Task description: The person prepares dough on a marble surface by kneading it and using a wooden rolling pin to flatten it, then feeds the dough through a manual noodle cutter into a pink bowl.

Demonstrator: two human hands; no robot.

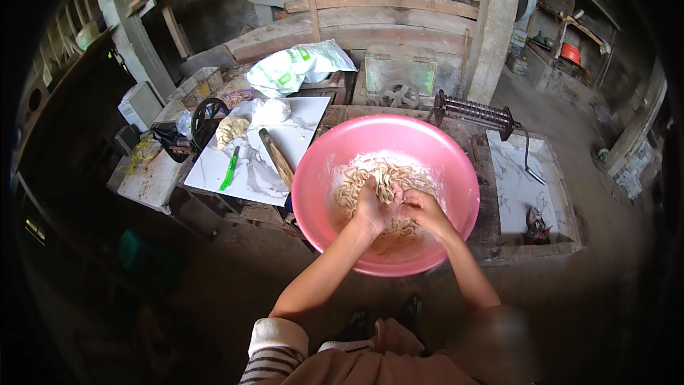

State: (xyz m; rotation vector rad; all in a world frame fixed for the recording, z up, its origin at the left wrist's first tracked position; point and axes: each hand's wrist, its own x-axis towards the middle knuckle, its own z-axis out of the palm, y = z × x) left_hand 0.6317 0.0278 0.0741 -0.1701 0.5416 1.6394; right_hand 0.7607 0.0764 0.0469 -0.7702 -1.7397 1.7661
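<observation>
A wide pink plastic basin [313, 171] stands in front of me, its inner wall dusted with white flour. Floury strips of noodle dough [349, 189] lie tangled in its bottom. My left hand [370, 210] is closed around a small bunch of these strips, lifted a little above the pile. Close beside it, my right hand [422, 210] has its fingers bent in against the same bunch. Its fingertips are partly hidden by the strips and the other hand. Both forearms reach over the basin's near rim.
Left of the basin, a marbled board [256, 164] holds a green knife [229, 169], a wooden stick [276, 158], a dough lump [231, 129] and a white bag [271, 110]. A ribbed roller with a crank [476, 112] stands behind right, near a marbled tray [509, 171]. A concrete post [495, 36] rises behind.
</observation>
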